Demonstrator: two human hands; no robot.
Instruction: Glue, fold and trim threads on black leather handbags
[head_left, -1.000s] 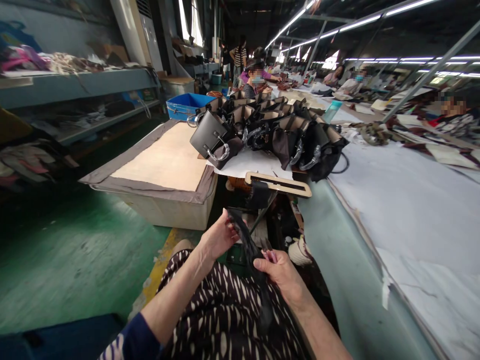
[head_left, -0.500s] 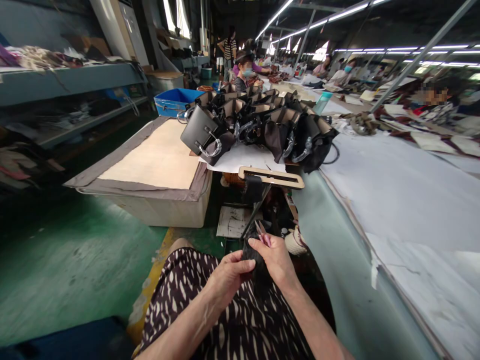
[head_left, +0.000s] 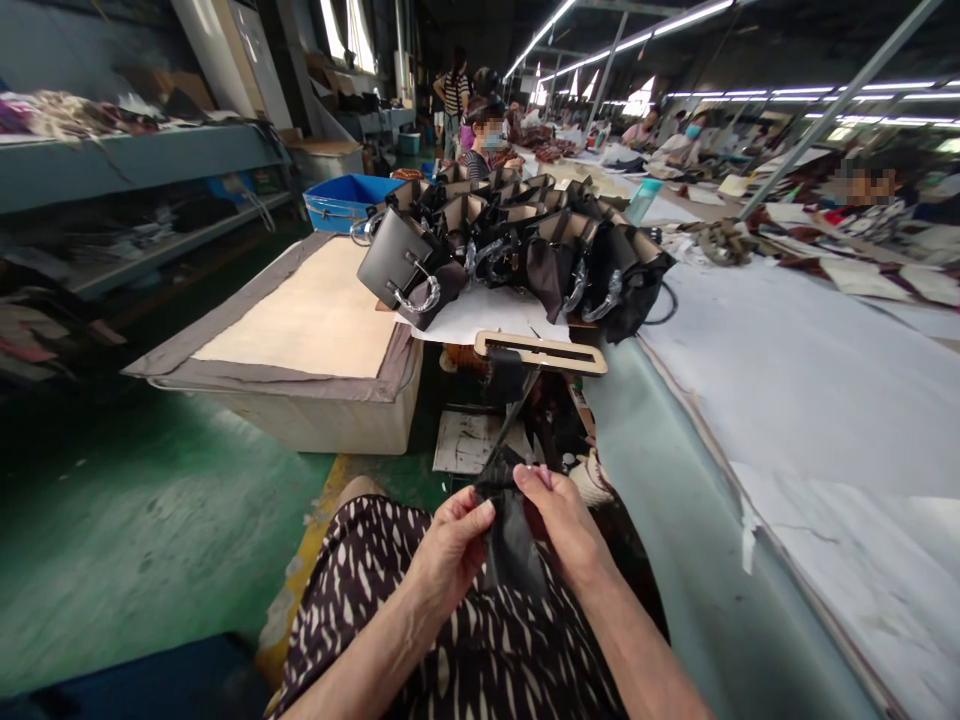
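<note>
Over my lap, both hands pinch a dark strip of material [head_left: 510,530]. My left hand [head_left: 450,555] grips its left edge with fingers closed. My right hand [head_left: 562,525] grips the right edge near the top, and something pink shows at its fingertips. The strip hangs down between the two hands onto my patterned skirt [head_left: 465,650]. Ahead, several dark handbags [head_left: 517,255] with metal ring handles stand packed together on the table end.
A cloth-covered low box [head_left: 300,330] stands at the left on the green floor. A long table covered with pale sheets [head_left: 787,400] runs along the right. A wooden frame [head_left: 540,352] lies under the bags. A blue bin [head_left: 345,200] and other seated people are farther back.
My hands came together from apart and now hold the strip close over my lap. The strip, earlier stretched out long, is bunched between them.
</note>
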